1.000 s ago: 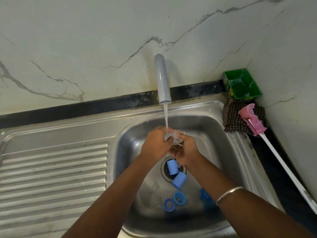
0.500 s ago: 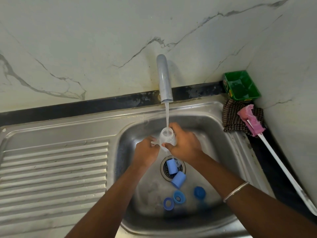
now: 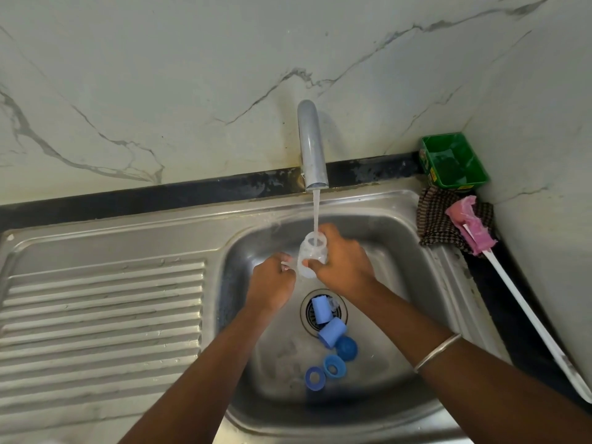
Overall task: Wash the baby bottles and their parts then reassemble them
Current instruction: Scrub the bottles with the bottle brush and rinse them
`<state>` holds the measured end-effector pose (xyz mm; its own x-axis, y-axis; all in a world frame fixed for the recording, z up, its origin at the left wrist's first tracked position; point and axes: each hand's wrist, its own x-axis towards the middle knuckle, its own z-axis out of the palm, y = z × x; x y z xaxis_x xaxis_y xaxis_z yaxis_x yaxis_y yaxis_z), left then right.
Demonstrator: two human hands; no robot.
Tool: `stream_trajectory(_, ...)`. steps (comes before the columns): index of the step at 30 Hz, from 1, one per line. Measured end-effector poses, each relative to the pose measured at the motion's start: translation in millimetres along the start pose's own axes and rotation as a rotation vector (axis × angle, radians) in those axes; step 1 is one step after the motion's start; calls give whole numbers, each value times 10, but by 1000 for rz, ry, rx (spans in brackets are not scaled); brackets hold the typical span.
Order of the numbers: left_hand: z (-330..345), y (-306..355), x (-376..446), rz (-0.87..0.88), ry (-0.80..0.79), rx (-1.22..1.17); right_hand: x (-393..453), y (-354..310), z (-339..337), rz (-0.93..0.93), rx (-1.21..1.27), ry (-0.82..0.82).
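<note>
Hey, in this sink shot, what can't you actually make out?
Only the head view shows this.
- What the left hand pinches: a small clear piece, mostly hidden by its fingers.
- The bottle's lower part: covered by the right hand.
- The clear part on the drain: too small and see-through to identify.
- The brush handle's end: cut off by the right edge.
- The green tub's label: too small to read.
</note>
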<state>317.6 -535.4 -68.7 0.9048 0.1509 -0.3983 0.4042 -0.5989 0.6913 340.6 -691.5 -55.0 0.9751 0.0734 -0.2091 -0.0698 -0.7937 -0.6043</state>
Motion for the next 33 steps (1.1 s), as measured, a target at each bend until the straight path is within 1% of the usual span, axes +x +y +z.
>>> stream_trajectory(2,4,9,-4,8,4,-6,24,5,-14,38,22,22)
stream_trajectory(5,14,36,-11,27,-29,-14,14,-8,-6,-20,-49,-24)
stream_trajectory(8,46,56,13,68,-60,-66,2,-4,4,36,41,22)
stream_trajectory(10,67,84,3,145,-90,-134,-5,-3,37,17,84,-6)
stream_trajectory(13,100,135,18,216,-112,-161,-37,-41,26,47,279,-11)
stream_trajectory(15,102,177,45,213,-98,-122,-22,-36,-15,61,375,-46)
stream_trajectory(17,94,195,79,179,-95,-134,41,-2,-80,97,540,-82)
stream_trajectory(18,91,204,96,163,-98,-137,99,6,-128,142,654,-53)
stream_trajectory(19,86,215,104,156,-102,-129,165,10,-184,172,707,0)
stream_trajectory(20,87,229,107,164,-105,-111,254,8,-247,173,681,62)
stream_trajectory(21,94,243,112,181,-101,-88,351,-11,-319,144,561,119)
stream_trajectory(23,112,272,130,231,-71,-29,536,-109,-486,34,320,178)
stream_trajectory(25,120,312,157,282,-43,38,701,-276,-631,-79,204,140)
stream_trajectory(28,77,347,221,369,-34,187,853,-505,-735,-140,31,63)
stream_trajectory(31,8,378,262,444,-20,381,845,-622,-758,-194,31,19)
stream_trajectory(33,-29,418,263,483,-10,535,791,-638,-736,-211,-27,15)
